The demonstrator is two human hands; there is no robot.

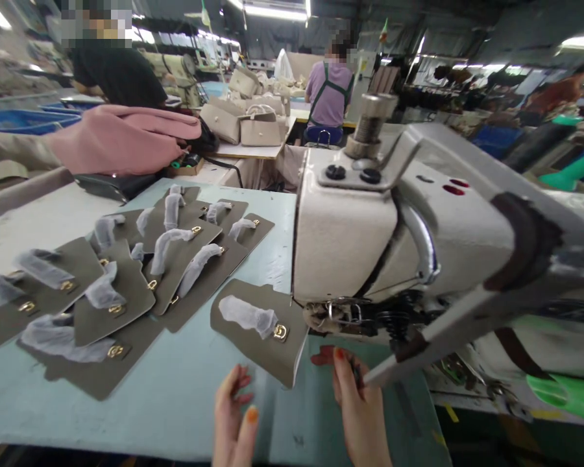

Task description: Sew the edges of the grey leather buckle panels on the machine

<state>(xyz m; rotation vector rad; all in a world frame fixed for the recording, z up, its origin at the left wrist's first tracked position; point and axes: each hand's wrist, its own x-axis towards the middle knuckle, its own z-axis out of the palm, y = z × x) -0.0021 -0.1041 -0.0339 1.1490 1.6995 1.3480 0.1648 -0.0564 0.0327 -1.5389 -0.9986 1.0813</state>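
An olive-grey bag panel (257, 350) lies by the sewing machine (345, 233), its right edge close to the needle area. On it is a handle (248, 316) wrapped in white film, with a gold buckle (281, 333) at one end. Just below the panel's left part, my left hand (236, 415) is empty, fingers loosely bent and thumb apart. My right hand (360, 402) is right of the panel, under the machine head, its fingers closed around a small dark thing (355, 373) that is mostly hidden. Neither hand clearly touches the panel.
Several similar panels (111, 318) with wrapped handles overlap on the blue-green tabletop (185, 415) at left. A grey metal bar (448, 318) slants near my right hand. Behind are pink material (126, 139), beige bags (260, 130) and co-workers, one in a purple shirt (328, 94).
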